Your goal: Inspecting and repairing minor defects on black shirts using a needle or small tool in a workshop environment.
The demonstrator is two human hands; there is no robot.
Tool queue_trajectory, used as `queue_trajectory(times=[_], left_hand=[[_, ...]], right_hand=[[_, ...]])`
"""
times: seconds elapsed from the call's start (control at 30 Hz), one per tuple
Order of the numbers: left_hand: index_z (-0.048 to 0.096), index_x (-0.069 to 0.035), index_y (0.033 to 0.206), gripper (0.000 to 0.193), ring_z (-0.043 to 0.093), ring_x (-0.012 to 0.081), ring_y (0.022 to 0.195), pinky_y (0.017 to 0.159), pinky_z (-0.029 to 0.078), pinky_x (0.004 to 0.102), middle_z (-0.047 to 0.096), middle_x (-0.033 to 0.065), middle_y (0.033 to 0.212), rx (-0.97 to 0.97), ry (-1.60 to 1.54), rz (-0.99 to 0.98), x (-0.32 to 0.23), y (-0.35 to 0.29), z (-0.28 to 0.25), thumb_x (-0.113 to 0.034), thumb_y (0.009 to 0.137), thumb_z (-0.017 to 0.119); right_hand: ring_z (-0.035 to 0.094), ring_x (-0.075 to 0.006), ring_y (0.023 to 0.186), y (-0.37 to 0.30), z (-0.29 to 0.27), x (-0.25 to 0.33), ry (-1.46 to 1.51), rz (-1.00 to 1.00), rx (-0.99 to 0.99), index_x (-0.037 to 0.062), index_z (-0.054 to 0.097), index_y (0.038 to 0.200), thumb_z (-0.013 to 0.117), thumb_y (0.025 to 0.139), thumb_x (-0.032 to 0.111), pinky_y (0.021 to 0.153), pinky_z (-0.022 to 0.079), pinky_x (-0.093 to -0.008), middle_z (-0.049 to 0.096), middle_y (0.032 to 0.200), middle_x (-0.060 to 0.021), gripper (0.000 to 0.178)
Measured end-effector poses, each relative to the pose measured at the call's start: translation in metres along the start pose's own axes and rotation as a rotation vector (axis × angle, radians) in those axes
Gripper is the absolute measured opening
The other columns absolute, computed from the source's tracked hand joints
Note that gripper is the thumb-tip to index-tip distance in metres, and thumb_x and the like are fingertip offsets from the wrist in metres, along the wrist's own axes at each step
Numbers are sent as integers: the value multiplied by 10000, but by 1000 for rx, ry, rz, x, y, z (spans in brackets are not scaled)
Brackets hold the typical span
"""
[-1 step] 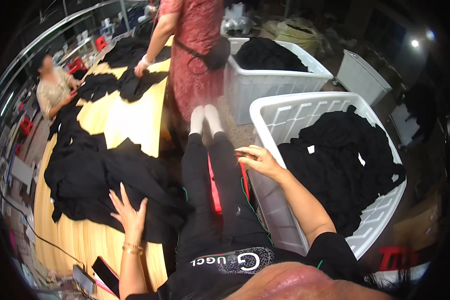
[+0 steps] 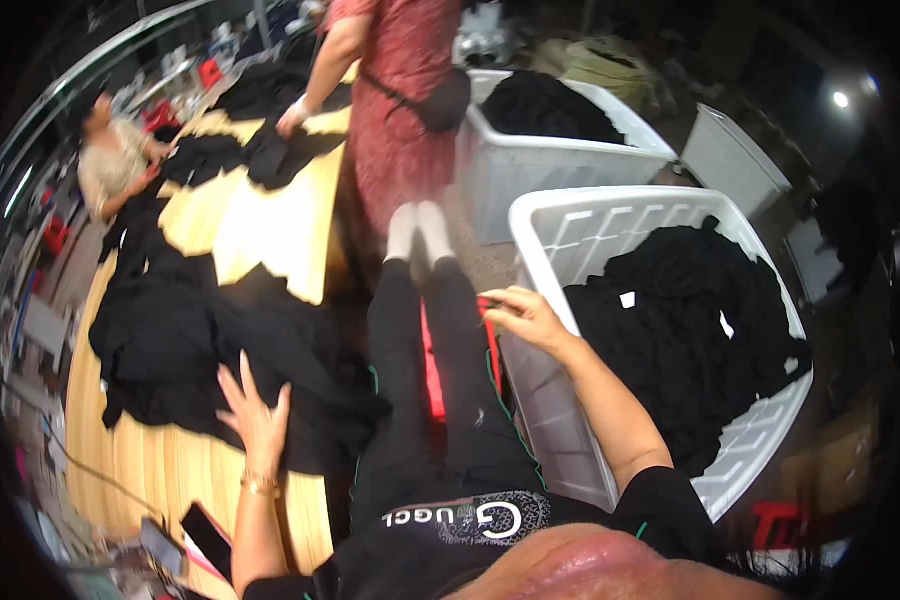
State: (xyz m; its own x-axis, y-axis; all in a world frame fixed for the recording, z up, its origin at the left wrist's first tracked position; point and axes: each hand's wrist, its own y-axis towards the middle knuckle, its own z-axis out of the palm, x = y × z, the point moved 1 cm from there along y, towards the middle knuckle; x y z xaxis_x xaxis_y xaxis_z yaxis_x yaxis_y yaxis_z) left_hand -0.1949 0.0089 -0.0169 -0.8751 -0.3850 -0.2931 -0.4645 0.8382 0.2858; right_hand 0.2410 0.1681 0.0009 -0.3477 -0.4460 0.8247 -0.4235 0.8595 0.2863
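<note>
Black garments [image 2: 185,340] lie in a loose heap on the wooden table to my left. On the near part of this heap rests my left hand [image 2: 257,415], fingers spread, holding nothing. My right hand [image 2: 526,318] is raised beside the near white bin, above my legs. Its thumb and fingers are pinched on a small dark object [image 2: 490,306], too small and blurred to name. The near white bin [image 2: 545,215] to my right holds more black garments [image 2: 695,320] with a few white tags.
A person [image 2: 400,110] in a red dress stands ahead, one hand on black cloth. Another person [image 2: 115,165] is across the table [image 2: 285,235]. A second white bin [image 2: 570,150] holds black cloth. A phone [image 2: 208,540] lies near my left forearm. Red plastic [image 2: 432,370] shows between my legs.
The whole view has shifted slightly. My left hand stays spread on the heap, and my right hand keeps its pinch beside the bin.
</note>
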Motion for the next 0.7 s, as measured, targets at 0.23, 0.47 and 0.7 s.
queue_trajectory(times=[0.23, 0.47, 0.7], left_hand=[[314, -280, 1531, 751, 191, 301, 1505, 1039, 196, 785, 167, 103, 1642, -45, 19, 14, 35, 68, 24, -414, 871, 645], [311, -296, 1534, 702, 145, 309, 1519, 1057, 157, 803, 144, 72, 1653, -33, 148, -247, 126, 165, 45, -437, 901, 578], [346, -161, 1511, 692, 185, 394, 1497, 1088, 218, 733, 195, 201, 1619, -309, 150, -236, 75, 234, 41, -156, 857, 575]], right_hand=[[492, -100, 737, -9, -15, 0, -145, 3, -22, 16, 681, 1174, 722, 862, 67, 650, 399, -248, 561, 842, -10, 319], [485, -90, 736, -13, 2, -9, -148, 34, -1, 3, 677, 1170, 717, 870, 59, 657, 399, -232, 558, 843, -9, 308], [476, -82, 762, -12, -4, -5, -155, 17, -4, 5, 665, 1196, 695, 899, 75, 679, 390, -224, 525, 857, 8, 307]])
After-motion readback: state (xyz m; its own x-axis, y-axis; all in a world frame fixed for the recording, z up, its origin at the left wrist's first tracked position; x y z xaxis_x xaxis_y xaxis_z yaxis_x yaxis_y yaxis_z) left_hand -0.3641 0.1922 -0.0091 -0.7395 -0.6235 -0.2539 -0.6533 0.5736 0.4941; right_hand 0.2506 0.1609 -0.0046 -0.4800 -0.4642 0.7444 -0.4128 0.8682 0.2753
